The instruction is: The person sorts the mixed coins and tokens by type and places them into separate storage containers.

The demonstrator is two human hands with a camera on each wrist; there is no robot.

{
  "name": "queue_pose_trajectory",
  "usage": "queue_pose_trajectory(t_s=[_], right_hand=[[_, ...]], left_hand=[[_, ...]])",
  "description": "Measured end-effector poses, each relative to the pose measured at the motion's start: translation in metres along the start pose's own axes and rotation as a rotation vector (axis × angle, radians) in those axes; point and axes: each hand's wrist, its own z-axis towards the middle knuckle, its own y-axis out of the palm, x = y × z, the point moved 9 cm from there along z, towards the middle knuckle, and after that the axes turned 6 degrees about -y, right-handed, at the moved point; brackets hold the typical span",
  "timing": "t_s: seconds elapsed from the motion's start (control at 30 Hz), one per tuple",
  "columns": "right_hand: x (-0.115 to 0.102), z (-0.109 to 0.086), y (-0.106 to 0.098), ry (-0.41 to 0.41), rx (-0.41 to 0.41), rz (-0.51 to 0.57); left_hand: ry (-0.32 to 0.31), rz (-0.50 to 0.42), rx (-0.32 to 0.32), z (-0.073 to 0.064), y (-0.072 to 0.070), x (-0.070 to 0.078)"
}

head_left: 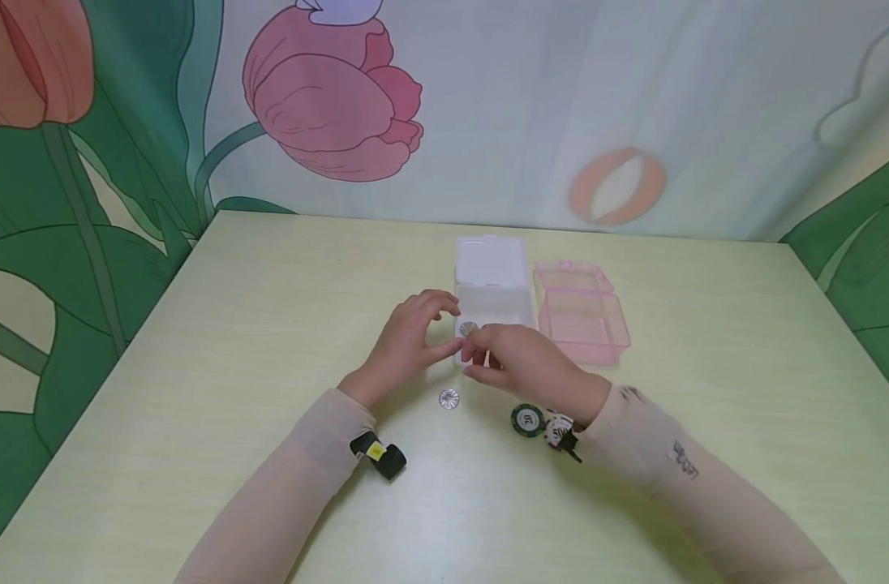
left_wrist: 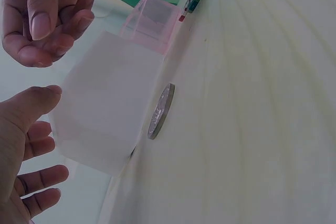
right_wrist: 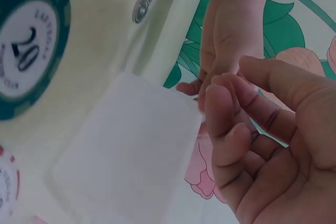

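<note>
Head cam: our L hand (head_left: 408,339) is loose; our R hand (head_left: 521,367) curls softly, empty, by white box (head_left: 494,300) mid-frame, w/ 1 silver disc (head_left: 469,328) beside it. 1 shiny disc (head_left: 448,398) lies lower mid.

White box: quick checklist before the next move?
1. White box lid open: ok.
2. Pink box lid open: ok.
3. Right hand free: ok; wrist views show nothing in its fingers.
4. Left hand touching white box: cannot tell; it is beside it, contact unclear.
5. Upper silver disc settled in white box: cannot tell; it shows near the right fingertips.
6. Space before boxes clear: not ok; lower silver disc, green chip and red-edged chip lie there.
</note>
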Motion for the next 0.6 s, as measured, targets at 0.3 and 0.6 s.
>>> queue_pose_trajectory(t_s=[0.3,0.6], right_hand=[[-0.004,-0.001,0.019,-0.056,-0.028,-0.025],[-0.006,0.002,0.033,-0.070,-0.059,-0.048]], left_hand=[[-0.007,0.003,-0.004,0.000,0.001,-0.002],[-0.003,0.007,-0.002,0.000,0.000,-0.001]])
